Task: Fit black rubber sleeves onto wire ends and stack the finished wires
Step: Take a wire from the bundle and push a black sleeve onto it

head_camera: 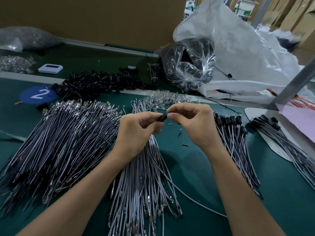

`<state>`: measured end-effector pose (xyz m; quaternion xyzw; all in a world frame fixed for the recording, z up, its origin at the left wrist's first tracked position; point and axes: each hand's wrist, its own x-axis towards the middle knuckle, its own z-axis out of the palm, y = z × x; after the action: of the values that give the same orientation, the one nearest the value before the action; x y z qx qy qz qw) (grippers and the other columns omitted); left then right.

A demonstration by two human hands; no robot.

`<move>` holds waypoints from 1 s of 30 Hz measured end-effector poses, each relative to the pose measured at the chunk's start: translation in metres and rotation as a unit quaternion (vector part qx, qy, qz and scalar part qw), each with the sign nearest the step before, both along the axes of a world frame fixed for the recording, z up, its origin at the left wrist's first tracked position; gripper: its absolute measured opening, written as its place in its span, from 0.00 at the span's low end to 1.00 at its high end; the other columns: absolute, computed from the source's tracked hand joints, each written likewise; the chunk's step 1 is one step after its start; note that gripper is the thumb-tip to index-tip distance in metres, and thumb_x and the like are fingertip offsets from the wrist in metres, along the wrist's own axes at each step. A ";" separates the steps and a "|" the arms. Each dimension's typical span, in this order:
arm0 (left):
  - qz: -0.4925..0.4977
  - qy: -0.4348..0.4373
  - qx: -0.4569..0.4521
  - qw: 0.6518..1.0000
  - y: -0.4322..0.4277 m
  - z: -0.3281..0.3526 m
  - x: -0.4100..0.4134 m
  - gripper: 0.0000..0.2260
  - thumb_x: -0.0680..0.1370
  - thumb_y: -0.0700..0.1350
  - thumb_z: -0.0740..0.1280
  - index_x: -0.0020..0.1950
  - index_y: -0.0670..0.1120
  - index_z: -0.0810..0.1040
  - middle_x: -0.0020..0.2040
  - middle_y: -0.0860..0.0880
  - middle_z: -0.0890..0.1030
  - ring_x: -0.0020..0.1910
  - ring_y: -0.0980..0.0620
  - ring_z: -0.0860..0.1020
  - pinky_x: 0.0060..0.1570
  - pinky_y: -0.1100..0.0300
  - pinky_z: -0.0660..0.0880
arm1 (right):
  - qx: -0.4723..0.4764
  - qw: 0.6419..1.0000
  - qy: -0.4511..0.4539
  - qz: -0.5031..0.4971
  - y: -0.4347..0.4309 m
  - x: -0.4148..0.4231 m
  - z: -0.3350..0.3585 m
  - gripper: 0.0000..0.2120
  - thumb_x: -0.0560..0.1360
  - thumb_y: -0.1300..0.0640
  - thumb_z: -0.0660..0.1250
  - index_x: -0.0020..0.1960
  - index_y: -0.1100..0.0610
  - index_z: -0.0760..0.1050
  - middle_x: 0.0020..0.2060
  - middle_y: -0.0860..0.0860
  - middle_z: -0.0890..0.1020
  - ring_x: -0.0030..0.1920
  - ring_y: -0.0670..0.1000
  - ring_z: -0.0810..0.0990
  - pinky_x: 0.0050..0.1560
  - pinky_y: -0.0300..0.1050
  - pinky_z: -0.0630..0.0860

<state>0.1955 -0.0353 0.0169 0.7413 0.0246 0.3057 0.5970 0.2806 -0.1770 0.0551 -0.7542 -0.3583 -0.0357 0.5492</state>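
L hand (136,129) pinches black sleeve (162,117), R hand (193,124) pinches its right end; keep aligned, push straight, twist gently.

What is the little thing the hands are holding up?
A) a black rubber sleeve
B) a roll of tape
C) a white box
A: the left hand pinches a black sleeve in its fingertips, and the right hand pinches at its other end.

Bare green mat (189,160) lies open between grey wire bundle (141,184) and sleeved wires (238,150).
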 end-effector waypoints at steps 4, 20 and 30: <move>0.001 -0.001 0.016 1.000 0.002 -0.001 -0.001 0.15 0.71 0.30 0.73 0.55 0.44 0.82 0.39 0.50 0.85 0.34 0.54 0.84 0.40 0.64 0.80 | -0.010 0.999 0.017 0.030 -0.004 0.002 0.002 0.14 0.71 0.69 0.73 0.45 0.50 0.84 0.34 0.44 0.85 0.35 0.44 0.82 0.41 0.36 0.77; 0.022 -0.033 0.148 0.988 0.001 -0.010 0.001 0.13 0.72 0.30 0.73 0.53 0.42 0.84 0.37 0.55 0.83 0.36 0.60 0.83 0.39 0.65 0.81 | -0.076 0.995 -0.048 -0.035 -0.006 -0.003 0.000 0.08 0.71 0.69 0.72 0.43 0.57 0.85 0.30 0.43 0.82 0.30 0.40 0.78 0.35 0.31 0.74; -0.009 -0.017 0.156 0.988 0.004 -0.013 -0.003 0.11 0.72 0.30 0.73 0.53 0.39 0.84 0.39 0.52 0.84 0.35 0.58 0.84 0.39 0.64 0.82 | -0.062 0.998 -0.004 0.019 -0.008 0.000 -0.006 0.11 0.71 0.73 0.70 0.43 0.59 0.85 0.30 0.51 0.83 0.29 0.44 0.80 0.36 0.36 0.77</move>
<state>0.1928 -0.0316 0.0043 0.8201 -0.0408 0.3131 0.4772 0.2806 -0.1850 0.0494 -0.7799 -0.3759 -0.0061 0.5005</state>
